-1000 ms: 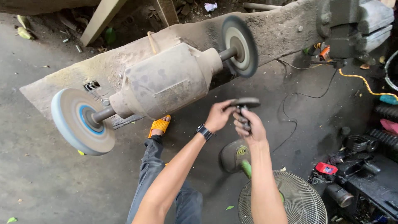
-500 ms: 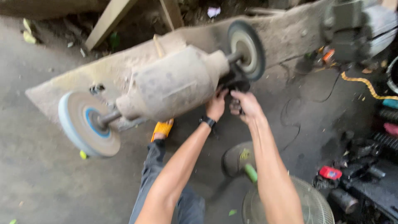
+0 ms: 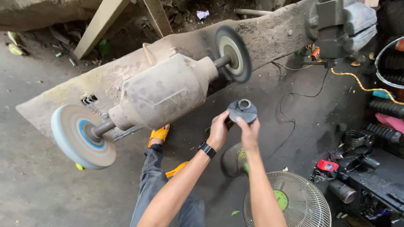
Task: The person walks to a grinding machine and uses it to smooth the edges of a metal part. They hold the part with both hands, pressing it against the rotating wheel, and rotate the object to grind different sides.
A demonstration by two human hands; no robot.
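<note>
Nearest, a fan guard lies on the floor. Above it, left hand and right hand pinch a dark round metal part between fingers, just below the dusty bench grinder and its far wheel.

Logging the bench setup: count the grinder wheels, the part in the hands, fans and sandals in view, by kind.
Grinder wheels: 2, blue-rimmed wheel and dark wheel
Round dark metal part, held by left hand and right hand: 1
Fan grille: 1
Orange sandal: 1
Total: 5
</note>
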